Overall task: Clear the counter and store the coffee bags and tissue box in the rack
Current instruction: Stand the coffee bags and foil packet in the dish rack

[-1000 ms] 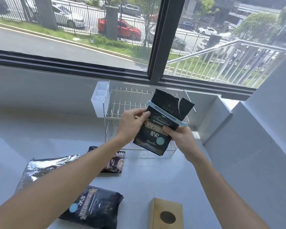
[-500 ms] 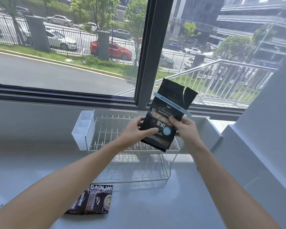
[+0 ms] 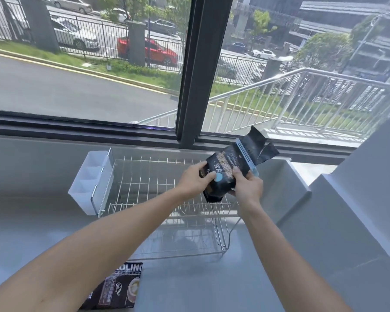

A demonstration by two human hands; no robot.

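A black coffee bag (image 3: 231, 167) with a light blue clip across its folded top is held in both hands over the right end of the wire rack's (image 3: 144, 190) upper tier. It is tilted, top pointing up and right. My left hand (image 3: 195, 179) grips its left edge and my right hand (image 3: 245, 186) grips its lower right side. A second dark coffee bag (image 3: 118, 289) lies flat on the grey counter (image 3: 200, 287) in front of the rack. The tissue box is out of view.
A white plastic cutlery holder (image 3: 89, 183) hangs on the rack's left end. The rack stands against the wall under a wide window. A grey angled ledge (image 3: 338, 221) rises to the right of the rack.
The clipped coffee bag has moved down and forward over the rack's top tier and tilted more to the right. The view has dropped closer to the rack.
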